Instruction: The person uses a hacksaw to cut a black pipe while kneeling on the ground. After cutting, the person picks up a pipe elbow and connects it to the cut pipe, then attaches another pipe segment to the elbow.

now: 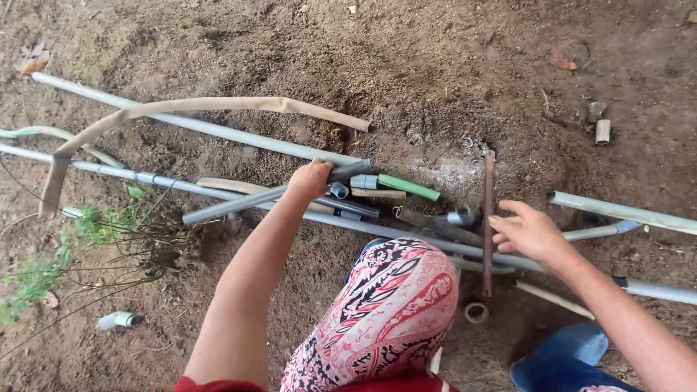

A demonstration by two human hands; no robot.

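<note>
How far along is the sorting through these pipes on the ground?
Early, it seems. Done: nothing looks joined or set aside; grey pipes and short offcuts lie scattered on the dirt. In hand: the left hand has its grip on one grey pipe; the open right hand reaches beside a rusty bar. Left: the remaining pile.

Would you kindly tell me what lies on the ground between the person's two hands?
In the head view, between left hand and right hand lie a green pipe piece, grey pipe fittings and a rusty metal bar.
</note>
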